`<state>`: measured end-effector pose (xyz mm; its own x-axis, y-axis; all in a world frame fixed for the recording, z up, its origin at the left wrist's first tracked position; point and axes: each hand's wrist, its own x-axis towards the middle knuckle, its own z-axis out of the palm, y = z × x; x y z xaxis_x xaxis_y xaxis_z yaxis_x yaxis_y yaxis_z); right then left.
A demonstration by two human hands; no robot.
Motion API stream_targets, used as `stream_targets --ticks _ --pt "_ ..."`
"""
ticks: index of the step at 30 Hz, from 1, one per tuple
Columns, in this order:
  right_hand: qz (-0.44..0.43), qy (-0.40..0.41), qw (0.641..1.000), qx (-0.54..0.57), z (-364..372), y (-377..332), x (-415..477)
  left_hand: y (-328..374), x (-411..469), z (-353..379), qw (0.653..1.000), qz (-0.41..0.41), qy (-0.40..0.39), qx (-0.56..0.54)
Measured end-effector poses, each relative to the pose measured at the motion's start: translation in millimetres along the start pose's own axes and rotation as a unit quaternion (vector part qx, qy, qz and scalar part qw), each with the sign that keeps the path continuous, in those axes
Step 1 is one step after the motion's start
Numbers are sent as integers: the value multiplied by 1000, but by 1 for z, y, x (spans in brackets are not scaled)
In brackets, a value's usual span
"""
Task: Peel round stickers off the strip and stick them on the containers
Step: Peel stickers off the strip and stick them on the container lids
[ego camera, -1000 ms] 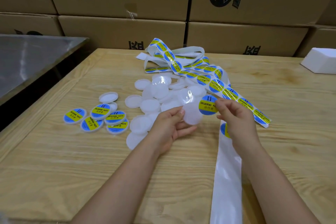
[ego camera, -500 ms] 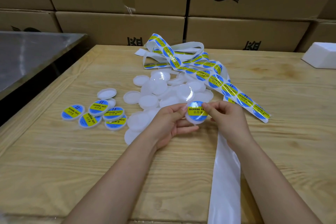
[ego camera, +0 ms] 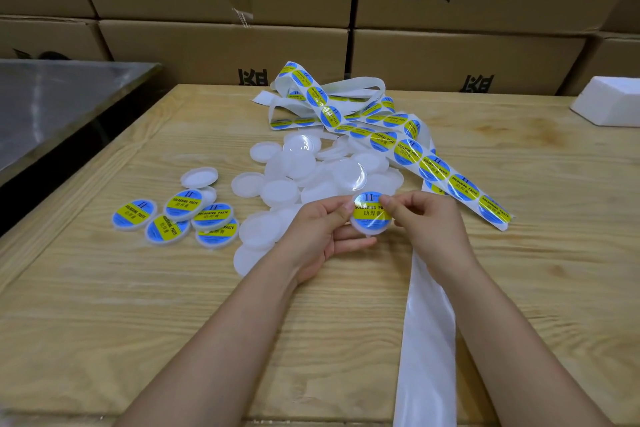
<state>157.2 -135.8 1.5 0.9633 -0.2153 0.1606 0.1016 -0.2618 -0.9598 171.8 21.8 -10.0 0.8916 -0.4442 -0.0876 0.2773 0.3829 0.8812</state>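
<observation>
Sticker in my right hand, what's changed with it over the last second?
The right hand carried the sticker left onto the container that the left hand grips; it now lies on the container's face, pinched at its upper right edge by the right hand. The labelled containers, bare pile and sticker strip stayed put.

Passage is open over the bare wood of the desk (ego camera: 104, 322) at near left and far right. Loose white containers (ego camera: 287, 184), labelled containers (ego camera: 180, 218) beside them and the tangled sticker strip (ego camera: 398, 142) behind crowd the middle. Stacked cartons (ego camera: 225, 48) wall off the far edge.
</observation>
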Motion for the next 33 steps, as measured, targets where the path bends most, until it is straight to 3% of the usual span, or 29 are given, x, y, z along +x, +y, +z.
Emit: stream_targets --ticks 5,11,16,20,26,30,33 --pt "-12 6 1000 -24 1 -2 -1 -1 0 0 1000 5 8 4" --pt "-56 33 989 -133 6 -4 -5 -4 2 1 999 18 37 15" --pt "-220 106 929 -277 17 -3 -14 -5 3 1 998 29 63 -6" --pt "-281 149 899 -301 23 -4 -14 -4 3 1 997 32 68 -23" --pt "-289 173 910 -243 27 0 -14 -3 2 2 996 38 67 -50" --pt "-173 117 963 -172 26 2 -14 -2 2 2 995 38 54 -69" --pt "-150 142 971 -122 27 3 -13 -3 1 3 997 37 32 -61"
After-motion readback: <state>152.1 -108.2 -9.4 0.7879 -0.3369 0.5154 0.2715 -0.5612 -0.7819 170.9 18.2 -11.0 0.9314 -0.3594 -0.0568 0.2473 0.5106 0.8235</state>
